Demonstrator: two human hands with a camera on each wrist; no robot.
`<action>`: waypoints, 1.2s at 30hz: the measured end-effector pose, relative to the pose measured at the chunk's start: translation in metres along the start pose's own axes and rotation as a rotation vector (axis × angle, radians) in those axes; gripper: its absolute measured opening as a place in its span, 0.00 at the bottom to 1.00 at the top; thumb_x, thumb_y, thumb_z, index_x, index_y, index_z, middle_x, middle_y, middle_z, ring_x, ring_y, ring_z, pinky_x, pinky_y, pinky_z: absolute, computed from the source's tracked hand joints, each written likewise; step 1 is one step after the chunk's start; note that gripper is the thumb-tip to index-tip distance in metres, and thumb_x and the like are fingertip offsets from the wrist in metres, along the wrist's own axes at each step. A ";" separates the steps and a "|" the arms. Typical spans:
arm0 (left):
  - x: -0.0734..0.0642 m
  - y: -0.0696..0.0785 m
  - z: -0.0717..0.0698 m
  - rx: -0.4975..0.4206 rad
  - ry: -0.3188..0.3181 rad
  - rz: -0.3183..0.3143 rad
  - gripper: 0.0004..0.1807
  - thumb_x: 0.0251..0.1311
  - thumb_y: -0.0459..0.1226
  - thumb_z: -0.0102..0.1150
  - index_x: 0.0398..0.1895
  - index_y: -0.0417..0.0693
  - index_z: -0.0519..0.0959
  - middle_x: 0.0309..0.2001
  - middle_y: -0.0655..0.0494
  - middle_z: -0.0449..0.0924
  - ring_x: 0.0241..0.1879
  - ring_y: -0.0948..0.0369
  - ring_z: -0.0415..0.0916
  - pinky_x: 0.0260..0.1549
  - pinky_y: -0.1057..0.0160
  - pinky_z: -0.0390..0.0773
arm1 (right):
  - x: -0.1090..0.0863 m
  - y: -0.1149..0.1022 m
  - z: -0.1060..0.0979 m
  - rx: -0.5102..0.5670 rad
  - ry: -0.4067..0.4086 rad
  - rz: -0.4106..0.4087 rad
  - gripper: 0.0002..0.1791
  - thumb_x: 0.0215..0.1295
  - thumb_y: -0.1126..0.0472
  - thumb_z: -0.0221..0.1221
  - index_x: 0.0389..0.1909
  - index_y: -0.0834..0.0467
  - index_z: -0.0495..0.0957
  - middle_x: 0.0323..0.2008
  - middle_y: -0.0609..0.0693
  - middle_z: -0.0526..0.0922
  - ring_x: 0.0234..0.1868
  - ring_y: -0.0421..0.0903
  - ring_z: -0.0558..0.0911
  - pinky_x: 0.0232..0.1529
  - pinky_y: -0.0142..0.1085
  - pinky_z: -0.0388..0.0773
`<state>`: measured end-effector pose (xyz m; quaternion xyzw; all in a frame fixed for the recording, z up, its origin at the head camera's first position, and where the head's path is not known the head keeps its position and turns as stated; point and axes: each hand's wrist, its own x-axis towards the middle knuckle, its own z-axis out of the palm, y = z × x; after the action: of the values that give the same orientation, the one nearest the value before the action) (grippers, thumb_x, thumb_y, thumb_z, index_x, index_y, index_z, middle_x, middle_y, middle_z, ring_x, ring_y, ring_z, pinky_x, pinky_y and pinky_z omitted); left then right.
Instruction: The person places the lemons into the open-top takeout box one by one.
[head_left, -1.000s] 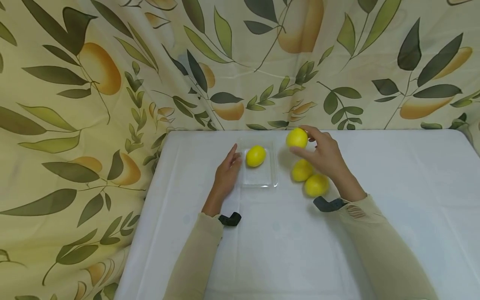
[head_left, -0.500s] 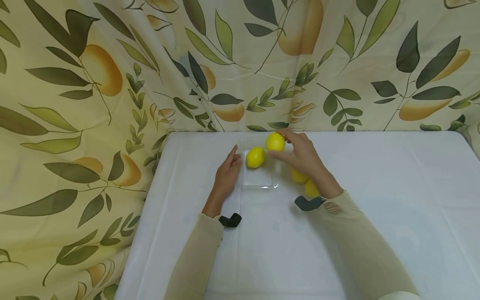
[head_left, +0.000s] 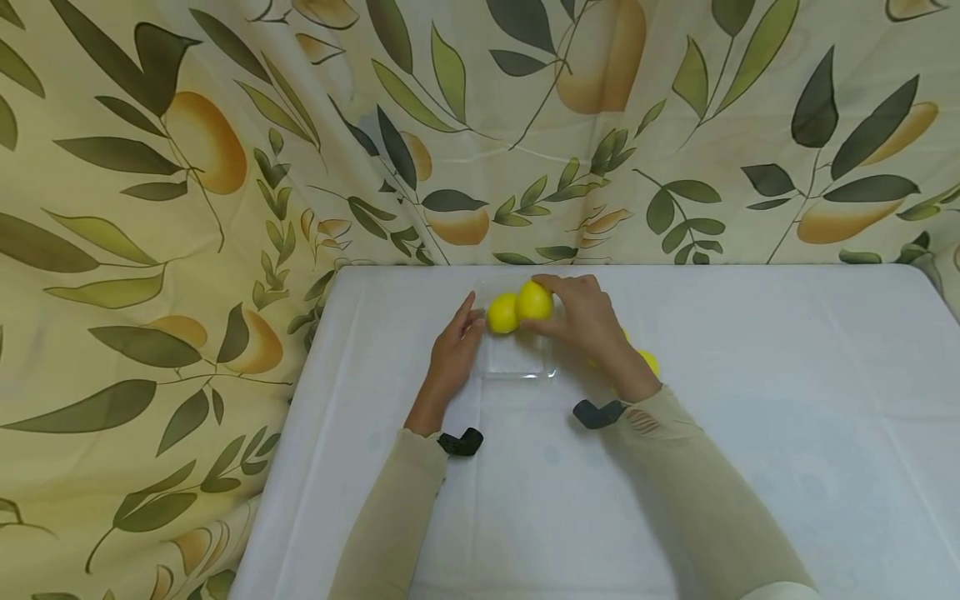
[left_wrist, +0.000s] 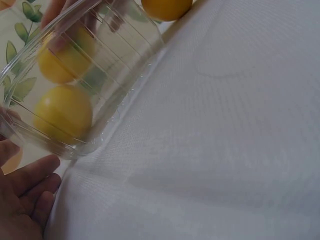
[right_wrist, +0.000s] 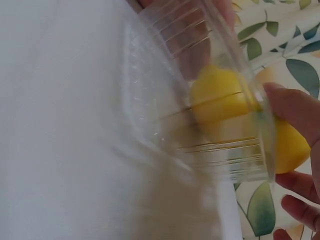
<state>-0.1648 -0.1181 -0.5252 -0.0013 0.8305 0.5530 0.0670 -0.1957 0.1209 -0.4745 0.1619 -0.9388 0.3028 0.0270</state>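
Observation:
My right hand (head_left: pixel 588 321) pinches a lemon (head_left: pixel 535 300) between thumb and fingers, over the right part of a clear plastic box (head_left: pixel 517 377). Inside the box lies another lemon (head_left: pixel 502 314), side by side with the held one and overlapped by it in the head view. Along the box's left wall, my left hand (head_left: pixel 453 354) rests with fairly straight fingers. The left wrist view shows both lemons through the clear wall, with left fingers (left_wrist: pixel 35 175) at its corner. In the right wrist view the held lemon (right_wrist: pixel 290 147) shows at the box's rim.
Two more lemons (head_left: pixel 648 362) lie on the white-covered table (head_left: pixel 787 350) right of the box, mostly hidden under my right hand and wrist. A leaf-and-fruit patterned curtain (head_left: pixel 525 183) hangs behind the table and to its left.
My right hand has carried its lemon leftward from beside the box to over it. The lemon in the box has shifted slightly left. My left hand stays put.

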 end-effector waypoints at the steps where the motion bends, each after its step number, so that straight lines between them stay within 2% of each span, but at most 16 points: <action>1: 0.000 0.000 0.000 -0.001 0.000 0.002 0.30 0.76 0.57 0.44 0.79 0.81 0.55 0.69 0.65 0.74 0.74 0.57 0.65 0.75 0.47 0.62 | 0.000 0.000 0.001 -0.008 0.001 -0.003 0.43 0.54 0.38 0.74 0.69 0.51 0.75 0.64 0.51 0.82 0.55 0.59 0.72 0.54 0.55 0.71; 5: 0.001 -0.001 0.000 0.003 -0.002 0.003 0.29 0.76 0.57 0.43 0.78 0.86 0.53 0.69 0.66 0.74 0.75 0.58 0.64 0.76 0.48 0.62 | 0.000 0.001 0.005 -0.029 0.009 -0.004 0.43 0.54 0.37 0.73 0.69 0.51 0.74 0.65 0.54 0.80 0.57 0.60 0.72 0.56 0.56 0.71; 10: 0.001 0.000 0.000 0.003 -0.002 0.005 0.29 0.76 0.57 0.43 0.77 0.85 0.54 0.69 0.66 0.74 0.75 0.60 0.63 0.76 0.50 0.62 | 0.001 0.002 0.007 -0.017 0.027 -0.018 0.43 0.55 0.37 0.72 0.68 0.52 0.74 0.67 0.54 0.77 0.62 0.60 0.70 0.62 0.56 0.70; 18: 0.000 0.000 0.001 0.012 -0.001 -0.009 0.29 0.77 0.56 0.43 0.77 0.88 0.53 0.70 0.64 0.73 0.75 0.59 0.63 0.76 0.50 0.62 | 0.001 0.006 0.008 0.014 0.018 -0.041 0.39 0.60 0.38 0.69 0.70 0.49 0.73 0.70 0.50 0.76 0.62 0.57 0.71 0.61 0.53 0.69; 29: -0.001 0.000 0.000 0.000 0.004 0.002 0.29 0.76 0.57 0.43 0.77 0.85 0.54 0.70 0.63 0.74 0.75 0.58 0.64 0.75 0.49 0.62 | 0.002 0.006 0.010 -0.001 -0.008 -0.004 0.39 0.64 0.39 0.66 0.72 0.51 0.72 0.71 0.52 0.74 0.62 0.59 0.72 0.60 0.55 0.72; 36: 0.000 0.000 0.000 0.011 0.006 0.004 0.29 0.76 0.57 0.43 0.78 0.83 0.54 0.70 0.62 0.73 0.74 0.57 0.65 0.75 0.48 0.63 | 0.004 0.005 0.008 0.022 -0.028 -0.009 0.39 0.64 0.41 0.67 0.72 0.54 0.71 0.71 0.54 0.74 0.63 0.59 0.72 0.64 0.52 0.70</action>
<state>-0.1649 -0.1179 -0.5250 -0.0009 0.8339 0.5483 0.0634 -0.2008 0.1191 -0.4834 0.1705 -0.9351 0.3105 0.0135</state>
